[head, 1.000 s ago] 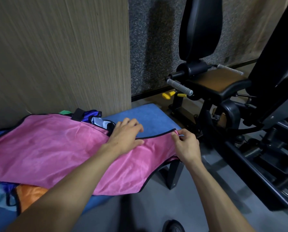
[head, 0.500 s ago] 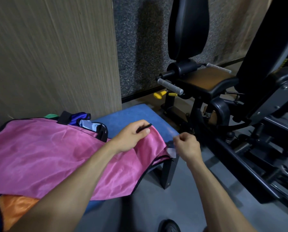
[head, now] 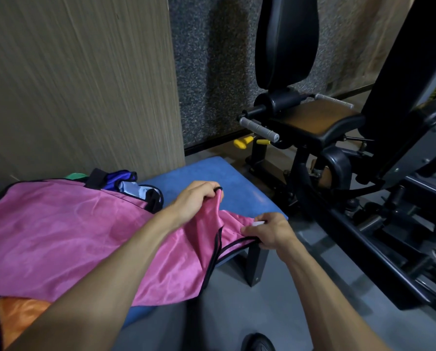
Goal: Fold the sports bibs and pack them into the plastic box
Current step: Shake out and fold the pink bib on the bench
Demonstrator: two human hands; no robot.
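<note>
The pink bib (head: 67, 231), spread over the blue bench (head: 237, 188), is gripped at its black-edged end by the left hand (head: 194, 201) and right hand (head: 267, 231); other bibs (head: 120, 181) are largely hidden beneath.

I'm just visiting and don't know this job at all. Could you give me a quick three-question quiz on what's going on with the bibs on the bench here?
1. True or false: both hands grip the pink bib.
2. Multiple choice: what lies under the pink bib's near left corner? A) an orange bib B) a towel C) a shoe.
3. Fill in: the bibs lie on a padded bench coloured ____.

Key
1. True: the left hand holds a gathered fold with its black trim, and the right hand pinches the trim at the bench's end.
2. A, the orange bib.
3. Blue.
</note>
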